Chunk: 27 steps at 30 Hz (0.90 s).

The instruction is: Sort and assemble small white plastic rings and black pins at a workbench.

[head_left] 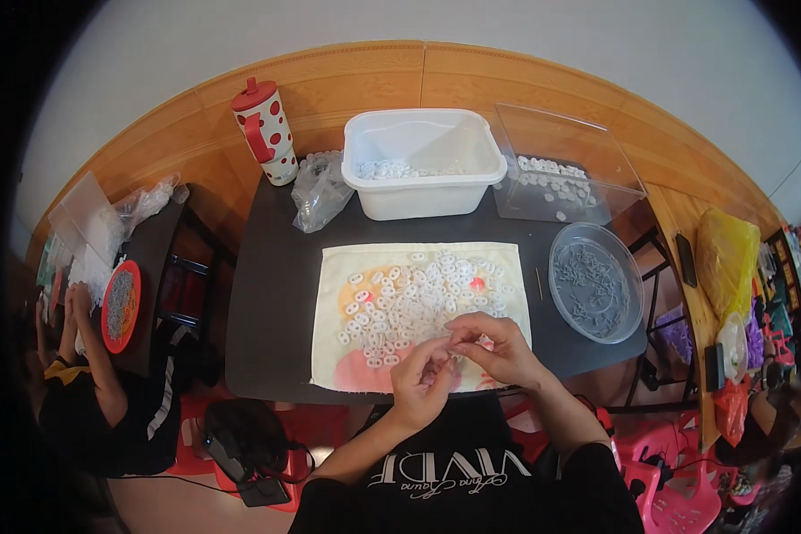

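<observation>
My left hand (421,381) and my right hand (500,350) meet over the near edge of a cream patterned cloth (329,267). The fingers of both are pinched together, nearly touching. Whatever small thing they hold is too hidden to name. Beyond them on the cloth lies a loose spread of small white oval pieces (418,294), many with two dark holes. A round clear tray (637,294) to the right of my right hand holds many small grey parts (587,283).
At the back stand a white basin (427,198) with small white pieces, a clear box (614,191) with white discs, a clear plastic bag (319,191) and a spotted tumbler (265,133). A thin stick (538,285) lies beside the cloth. Someone works at the left table (156,285).
</observation>
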Tool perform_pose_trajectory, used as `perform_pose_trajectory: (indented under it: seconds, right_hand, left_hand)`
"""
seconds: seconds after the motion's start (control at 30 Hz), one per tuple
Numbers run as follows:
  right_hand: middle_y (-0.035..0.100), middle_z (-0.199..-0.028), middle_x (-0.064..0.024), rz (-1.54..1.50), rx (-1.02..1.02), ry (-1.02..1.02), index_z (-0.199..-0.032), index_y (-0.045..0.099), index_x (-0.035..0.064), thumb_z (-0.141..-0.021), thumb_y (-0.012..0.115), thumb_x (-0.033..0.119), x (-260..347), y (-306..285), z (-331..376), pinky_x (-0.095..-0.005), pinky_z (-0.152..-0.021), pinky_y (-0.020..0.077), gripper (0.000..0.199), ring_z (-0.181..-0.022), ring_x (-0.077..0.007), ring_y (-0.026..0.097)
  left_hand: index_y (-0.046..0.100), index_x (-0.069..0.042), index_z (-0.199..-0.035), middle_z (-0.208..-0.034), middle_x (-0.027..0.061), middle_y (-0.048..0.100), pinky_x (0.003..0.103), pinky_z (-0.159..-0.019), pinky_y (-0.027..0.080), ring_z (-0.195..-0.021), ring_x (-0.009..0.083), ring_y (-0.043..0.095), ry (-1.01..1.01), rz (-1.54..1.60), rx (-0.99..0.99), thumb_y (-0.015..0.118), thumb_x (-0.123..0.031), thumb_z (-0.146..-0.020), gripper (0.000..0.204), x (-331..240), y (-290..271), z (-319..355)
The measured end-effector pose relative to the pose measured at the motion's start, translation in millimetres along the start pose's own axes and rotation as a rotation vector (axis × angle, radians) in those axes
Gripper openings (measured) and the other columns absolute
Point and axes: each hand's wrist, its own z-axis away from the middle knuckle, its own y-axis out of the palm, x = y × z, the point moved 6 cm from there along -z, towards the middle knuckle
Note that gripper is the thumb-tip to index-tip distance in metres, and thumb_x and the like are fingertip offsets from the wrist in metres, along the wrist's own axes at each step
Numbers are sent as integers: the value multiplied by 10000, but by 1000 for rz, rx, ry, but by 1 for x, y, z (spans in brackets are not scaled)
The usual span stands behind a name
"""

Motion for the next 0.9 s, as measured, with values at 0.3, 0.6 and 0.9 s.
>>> perform_pose_trajectory:
  seconds: [0.3,0.6,0.9]
  right_hand:
    - [697,-926,-65,93,-104,-70,-1226,620,49,-876,683,-60,-13,-1,6,-274,-740,529,372,-842,-135,667]
    - [709,-926,-65,69,-135,-37,-1209,626,50,-866,698,-53,-16,-2,8,-263,-723,522,365,-843,-138,678]
    - [701,-907,-75,214,-134,-19,-1122,653,33,-851,707,-42,-5,0,6,-275,-715,531,286,-837,-155,689]
  left_hand:
    - [595,30,-1215,-875,38,650,189,-594,467,-692,57,605,-23,29,-34,629,90,-883,340,7,-3,1]
    - [600,22,-1209,-840,29,657,181,-567,437,-678,37,581,-18,59,-45,632,84,-888,328,10,-3,1]
    - [594,33,-1212,-843,41,660,186,-565,453,-675,43,592,-23,78,-48,613,108,-884,337,11,-3,2]
